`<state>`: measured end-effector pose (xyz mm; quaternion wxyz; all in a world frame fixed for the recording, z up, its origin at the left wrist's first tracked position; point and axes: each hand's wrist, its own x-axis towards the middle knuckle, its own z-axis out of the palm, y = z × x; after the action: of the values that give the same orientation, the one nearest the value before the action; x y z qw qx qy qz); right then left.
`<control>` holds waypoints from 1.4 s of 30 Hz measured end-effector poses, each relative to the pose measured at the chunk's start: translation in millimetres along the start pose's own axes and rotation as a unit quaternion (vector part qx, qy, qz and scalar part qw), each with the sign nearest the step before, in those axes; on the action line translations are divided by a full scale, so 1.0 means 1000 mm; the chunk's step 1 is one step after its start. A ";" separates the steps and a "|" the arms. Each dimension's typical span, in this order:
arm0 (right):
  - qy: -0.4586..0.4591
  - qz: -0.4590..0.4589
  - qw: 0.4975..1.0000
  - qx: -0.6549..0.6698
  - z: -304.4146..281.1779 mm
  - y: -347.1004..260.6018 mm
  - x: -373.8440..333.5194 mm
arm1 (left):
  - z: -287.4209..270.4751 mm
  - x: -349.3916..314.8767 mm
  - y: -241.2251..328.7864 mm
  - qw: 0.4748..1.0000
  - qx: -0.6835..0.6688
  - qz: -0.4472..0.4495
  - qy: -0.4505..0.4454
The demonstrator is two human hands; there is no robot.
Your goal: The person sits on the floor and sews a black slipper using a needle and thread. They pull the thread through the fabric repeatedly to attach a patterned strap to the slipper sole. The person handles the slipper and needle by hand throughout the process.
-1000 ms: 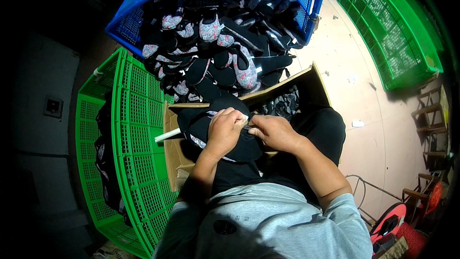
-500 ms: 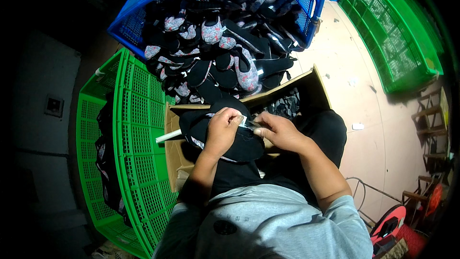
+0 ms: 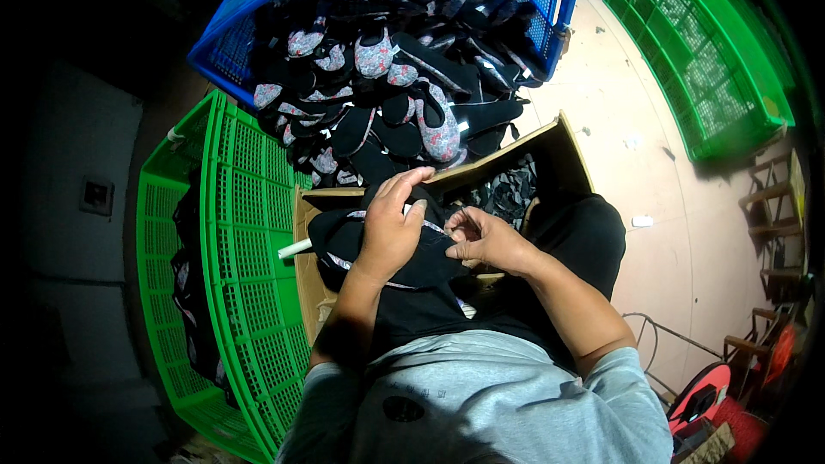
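Black fabric slippers (image 3: 421, 262) with a pale patterned edging lie over my lap, against a cardboard box. My left hand (image 3: 391, 228) rests on them with its fingers stretched out and its thumb raised apart. Close to its right, my right hand (image 3: 488, 239) is closed, thumb and fingers curled together at the slipper's edging. Whatever sits between those fingertips is too small and dark to make out. Part of the slippers is hidden under my left hand.
A blue crate (image 3: 225, 51) ahead overflows with black and floral slippers (image 3: 374, 56). The cardboard box (image 3: 577, 150) holds dark scraps (image 3: 507, 192); a white tube (image 3: 295, 248) juts out at its left. Green crates (image 3: 249, 266) stand at left and far right (image 3: 687, 60). Wooden frames (image 3: 778, 223) line the right.
My left hand has let go of a white tag and its fingers have straightened. My right hand's fingers have curled in, and the dark metal piece at its fingertips no longer shows clearly.
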<state>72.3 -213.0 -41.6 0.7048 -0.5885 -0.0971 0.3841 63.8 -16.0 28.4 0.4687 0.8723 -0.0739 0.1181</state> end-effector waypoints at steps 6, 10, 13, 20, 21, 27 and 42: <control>0.012 -0.006 1.000 0.011 0.001 0.004 0.001 | -0.024 -0.012 0.008 0.970 0.153 0.091 -0.163; 0.015 -0.014 1.000 0.007 0.005 0.001 0.001 | -0.023 -0.028 0.001 0.961 0.197 0.075 -0.177; 0.016 -0.018 0.999 0.025 0.008 0.001 0.001 | -0.019 -0.028 -0.006 0.969 0.186 0.066 -0.151; 0.012 -0.029 0.999 0.027 0.011 0.013 0.003 | -0.009 -0.021 -0.013 0.968 0.174 0.113 -0.143; 0.010 -0.021 1.000 0.020 0.011 0.012 0.003 | -0.008 -0.020 -0.015 0.971 0.163 0.114 -0.134; 0.011 -0.007 0.999 0.035 0.006 0.006 0.002 | -0.001 -0.014 -0.021 0.982 0.122 0.113 -0.093; 0.077 -0.112 0.935 -0.329 -0.005 -0.004 -0.008 | 0.003 -0.013 -0.032 0.987 0.114 0.084 -0.082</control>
<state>71.5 -221.7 -36.7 0.5158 -0.8002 -0.2292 0.2027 59.5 -0.6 -2.1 0.3473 0.9174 -0.1708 0.0930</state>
